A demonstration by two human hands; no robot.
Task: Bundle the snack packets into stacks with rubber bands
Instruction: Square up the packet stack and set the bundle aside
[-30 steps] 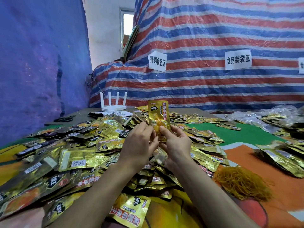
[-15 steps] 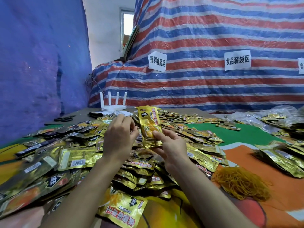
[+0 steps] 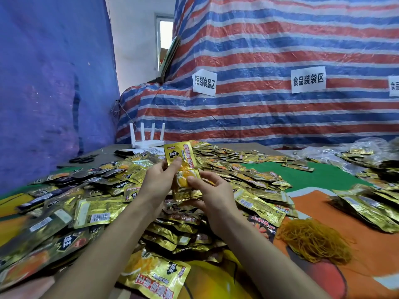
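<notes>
Both hands hold a small stack of gold snack packets [image 3: 183, 167] upright over the table. My left hand [image 3: 158, 182] pinches the upper packet from the left with thumb and fingers. My right hand [image 3: 212, 195] cups the lower part of the stack from the right, thumb on its front. Around and beneath them lies a wide heap of loose gold packets [image 3: 90, 203]. A mound of orange-yellow rubber bands [image 3: 313, 240] sits on the cloth at the right, apart from both hands.
A white router [image 3: 146, 137] and black scissors [image 3: 83, 159] lie at the table's far left. More packets [image 3: 371, 203] and clear plastic bags [image 3: 354, 147] are piled at the right. A striped tarp [image 3: 259, 61] rises behind the table. The cloth [image 3: 319, 178] is green and orange.
My left hand went left into the heap and came back with another packet, now laid against the stack. The stack sits a little lower and tilted left.
</notes>
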